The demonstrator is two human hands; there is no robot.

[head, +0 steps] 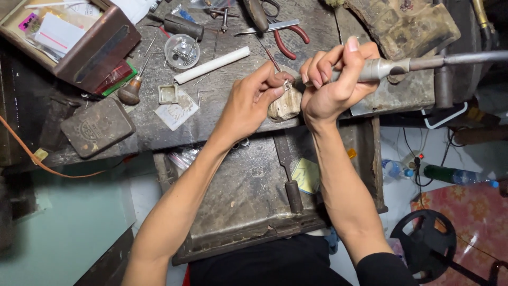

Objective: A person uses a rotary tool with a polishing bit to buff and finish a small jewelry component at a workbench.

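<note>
Workbench (222,122), dark and scarred, fills the upper half of the view; a pull-out tray (243,196) with raised rim sits below it at 6 o'clock, above the person's lap. A file with dark handle (288,175) lies in the tray, a yellow slip (307,176) just beside it at 3 o'clock.

Brown box (79,39) holding papers sits at 10 o'clock of the bench. A flat dark metal tin (97,127) lies at 8 o'clock, near the bench edge. White rod (211,64) lies slanted at 12 o'clock, with a clear round container (182,51) touching its upper left end area. Red-handled pliers (288,39) lie at 1 o'clock. Wooden-handled graver (130,90) and a small square dish (168,94) lie left of centre.

Right hand (330,79) is closed in a fist-like grip around a metal rotary handpiece (378,69), whose shaft runs off toward 3 o'clock; index finger curls over the barrel.

Left hand (254,98) is pinched, thumb and forefinger closed on a small silver piece (287,85). The piece is at centre of view, resting against the worn wooden bench pin (286,106), just at the handpiece tip. Whether tip and piece touch cannot be told.
</note>
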